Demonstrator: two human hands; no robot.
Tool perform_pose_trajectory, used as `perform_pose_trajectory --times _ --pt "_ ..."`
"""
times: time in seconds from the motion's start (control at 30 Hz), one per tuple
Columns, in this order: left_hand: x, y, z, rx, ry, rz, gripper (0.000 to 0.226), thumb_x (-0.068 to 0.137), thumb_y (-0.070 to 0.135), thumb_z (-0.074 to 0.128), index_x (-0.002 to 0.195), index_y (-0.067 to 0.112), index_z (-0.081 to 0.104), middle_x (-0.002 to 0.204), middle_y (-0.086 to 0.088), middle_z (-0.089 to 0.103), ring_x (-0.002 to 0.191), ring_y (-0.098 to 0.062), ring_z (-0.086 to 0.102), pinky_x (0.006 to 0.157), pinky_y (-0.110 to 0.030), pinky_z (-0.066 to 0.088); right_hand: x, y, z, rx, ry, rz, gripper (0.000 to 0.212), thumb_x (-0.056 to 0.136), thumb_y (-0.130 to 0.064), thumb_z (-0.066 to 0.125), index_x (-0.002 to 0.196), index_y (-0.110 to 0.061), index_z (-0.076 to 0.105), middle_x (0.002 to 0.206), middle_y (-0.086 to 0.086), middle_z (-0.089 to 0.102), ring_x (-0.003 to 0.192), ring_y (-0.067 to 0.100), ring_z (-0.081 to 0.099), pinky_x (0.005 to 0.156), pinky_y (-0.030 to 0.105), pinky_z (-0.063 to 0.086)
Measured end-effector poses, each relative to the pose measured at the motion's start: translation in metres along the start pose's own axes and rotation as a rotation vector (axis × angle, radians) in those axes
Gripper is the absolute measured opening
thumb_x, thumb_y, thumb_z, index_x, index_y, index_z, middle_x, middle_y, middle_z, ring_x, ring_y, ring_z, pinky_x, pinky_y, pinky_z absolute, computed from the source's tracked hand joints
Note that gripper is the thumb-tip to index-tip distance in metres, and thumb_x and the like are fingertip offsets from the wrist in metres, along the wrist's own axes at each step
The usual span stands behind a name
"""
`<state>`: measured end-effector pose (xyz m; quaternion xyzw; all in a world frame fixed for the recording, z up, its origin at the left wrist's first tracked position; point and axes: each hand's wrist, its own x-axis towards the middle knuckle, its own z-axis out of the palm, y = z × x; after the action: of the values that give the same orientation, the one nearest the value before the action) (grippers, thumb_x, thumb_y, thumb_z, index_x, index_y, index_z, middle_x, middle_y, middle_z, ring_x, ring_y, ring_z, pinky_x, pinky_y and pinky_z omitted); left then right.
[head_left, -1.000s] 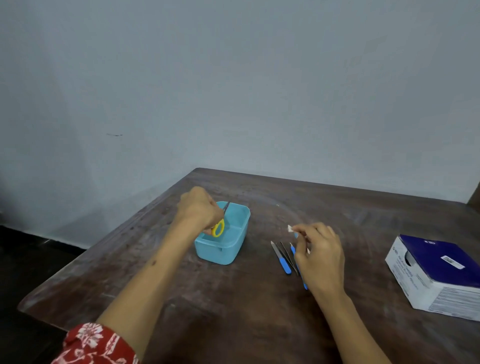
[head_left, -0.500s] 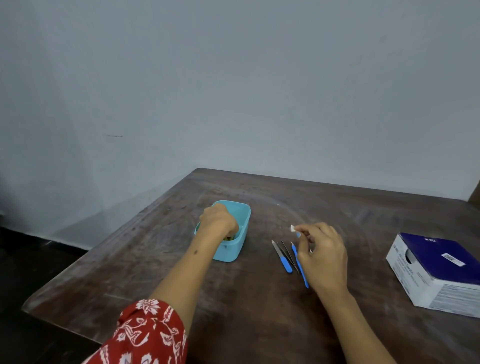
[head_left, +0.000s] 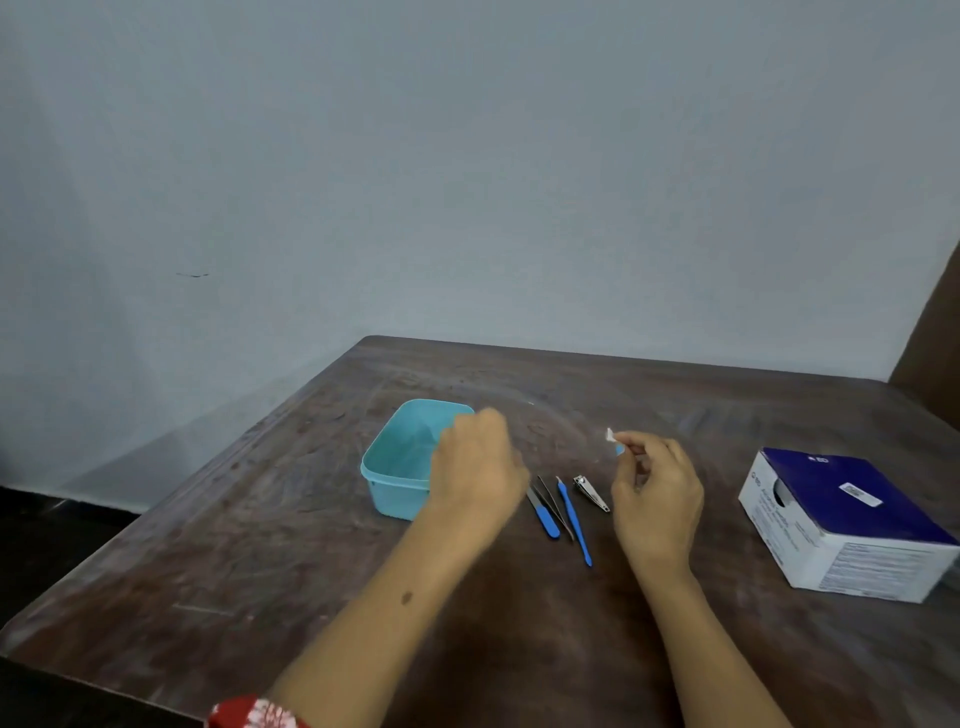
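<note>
Two grips show in the head view, both over the brown bench (head_left: 519, 649).

Your left grip (head_left: 475, 467) hangs over the near right corner of the teal tub (head_left: 400, 457) and covers that end of it. You see only the back of the hand, slightly blurred, with the fingers turned down out of sight. You cannot tell whether it is open, closed or holding anything. The tub sits open-topped on the bench, left of centre.

Your right grip (head_left: 657, 499) is raised just right of the tools. Its thumb and forefinger pinch a small white scrap (head_left: 610, 434), which sticks out up and to the left of the fingertips. The other fingers curl loosely. A light blue speck (head_left: 619, 449) shows just under the scrap, too small to identify.

Between your grips, four tools lie side by side on the bench:
- A short blue-handled tool (head_left: 548, 519) lies nearest the left grip, its tip partly hidden by the hand.
- Thin dark tweezers (head_left: 556, 508) lie just beside it.
- A long slim blue tool (head_left: 574, 519) comes next.
- A metal nail clipper (head_left: 591, 493) lies nearest the right grip.

Well off to the right, a white box with a dark blue top (head_left: 852, 525) sits near the bench edge. A red flowered sleeve (head_left: 254, 717) shows at the bottom edge on your left arm.
</note>
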<state>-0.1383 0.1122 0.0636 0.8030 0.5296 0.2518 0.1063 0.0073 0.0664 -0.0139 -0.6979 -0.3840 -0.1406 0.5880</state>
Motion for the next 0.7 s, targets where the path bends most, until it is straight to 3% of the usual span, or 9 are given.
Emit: perform_pose_trajectory --times 0.13,0.4,0.53,0.7 --pt "-0.023 0.007 0.029 -0.011 -0.228 -0.071 0.022 0.078 0.025 0.070 0.092 0.009 0.065 0.100 -0.007 0.064 0.095 -0.026 0.063 0.076 -0.031 0.053 0.000 0.001 -0.001 0.014 0.016 0.028 0.021 0.083 0.001 0.059 0.091 -0.016 0.070 0.085 -0.003 0.059 0.071 0.017 0.057 0.064 0.029 0.043" --pt "-0.024 0.013 0.033 -0.003 -0.202 -0.151 0.020 0.079 0.024 0.068 0.091 0.010 0.061 0.103 -0.007 0.063 0.097 -0.026 0.061 0.072 -0.031 0.049 -0.001 0.000 0.000 0.013 -0.018 0.043 0.020 0.083 0.000 0.061 0.091 -0.016 0.071 0.081 -0.003 0.058 0.069 0.019 0.059 0.064 0.031 0.046" --pt "-0.020 0.016 0.031 0.033 -0.235 -0.165 0.033 0.076 0.030 0.072 0.099 0.010 0.058 0.111 -0.008 0.060 0.104 -0.027 0.059 0.075 -0.032 0.048 -0.001 -0.001 0.001 0.025 -0.025 0.044 0.021 0.083 0.000 0.060 0.091 -0.017 0.071 0.082 -0.004 0.058 0.069 0.017 0.058 0.065 0.033 0.049" --pt "-0.015 0.018 0.028 0.021 -0.270 -0.211 0.045 0.071 0.035 0.078 0.102 0.009 0.058 0.113 -0.008 0.060 0.107 -0.026 0.057 0.077 -0.032 0.049 -0.003 -0.001 0.004 0.026 -0.054 0.049 0.021 0.082 0.000 0.060 0.090 -0.017 0.071 0.085 -0.001 0.061 0.069 0.015 0.059 0.063 0.026 0.045"
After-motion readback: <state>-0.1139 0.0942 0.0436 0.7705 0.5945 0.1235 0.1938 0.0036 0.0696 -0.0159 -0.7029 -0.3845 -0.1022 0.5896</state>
